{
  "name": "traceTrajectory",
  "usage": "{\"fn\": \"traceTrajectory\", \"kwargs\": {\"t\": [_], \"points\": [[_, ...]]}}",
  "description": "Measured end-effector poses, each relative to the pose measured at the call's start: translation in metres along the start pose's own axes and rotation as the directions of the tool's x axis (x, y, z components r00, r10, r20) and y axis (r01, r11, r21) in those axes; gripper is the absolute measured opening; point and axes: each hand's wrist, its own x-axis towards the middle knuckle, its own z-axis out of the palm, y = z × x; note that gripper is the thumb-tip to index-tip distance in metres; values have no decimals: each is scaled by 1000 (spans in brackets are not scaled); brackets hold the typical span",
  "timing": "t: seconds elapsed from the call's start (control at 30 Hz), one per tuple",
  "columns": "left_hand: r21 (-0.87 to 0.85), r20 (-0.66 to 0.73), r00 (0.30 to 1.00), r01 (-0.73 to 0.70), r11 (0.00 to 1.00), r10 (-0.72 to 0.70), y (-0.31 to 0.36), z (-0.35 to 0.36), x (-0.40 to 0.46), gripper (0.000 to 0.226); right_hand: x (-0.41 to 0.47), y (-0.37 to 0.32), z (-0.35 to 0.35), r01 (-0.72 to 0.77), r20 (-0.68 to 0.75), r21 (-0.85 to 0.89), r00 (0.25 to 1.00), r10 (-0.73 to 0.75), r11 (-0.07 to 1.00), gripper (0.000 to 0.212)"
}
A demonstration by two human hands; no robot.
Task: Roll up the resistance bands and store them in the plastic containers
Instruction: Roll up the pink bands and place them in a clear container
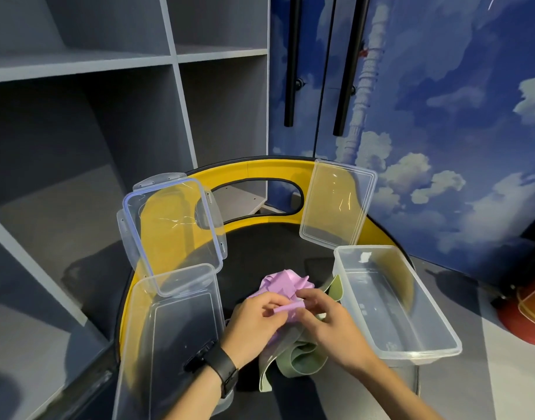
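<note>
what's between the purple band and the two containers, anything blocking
Nothing visible blocks it. Both hands hold the purple band between the left container and the right container; both are open, lids propped behind them.

Evenly lit, moderately bright. Soft shadows inside grey shelving unit (87, 122). White glare streaks on clear plastic lids (175, 221). Marked wide-angle bending at edges. Slight overall softness.
</note>
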Motion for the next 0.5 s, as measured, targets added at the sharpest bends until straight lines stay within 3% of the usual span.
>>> {"fn": "traceTrajectory", "kwargs": {"t": [0.07, 0.2, 0.4, 0.5], "points": [[-61, -24, 1000, 5, 998, -7, 4, -3, 2, 18, 3, -1, -1, -35, 19, 80, 999, 34, 996, 27], [-147, -12, 1000, 27, 989, -29, 8, -12, 5, 27, 9, -5, -2, -5, -69, 65, 998, 9, 998, 7], [-343, 94, 994, 82, 936, -53, 13, -22, 6, 26, 14, -15, -1, 86, -131, 117, 989, -71, 989, 22], [-265, 57, 998, 21, 964, -6, 15, -24, 7, 21, 13, -23, -1, 127, -145, 251, 985, -92, 960, 21]]}}
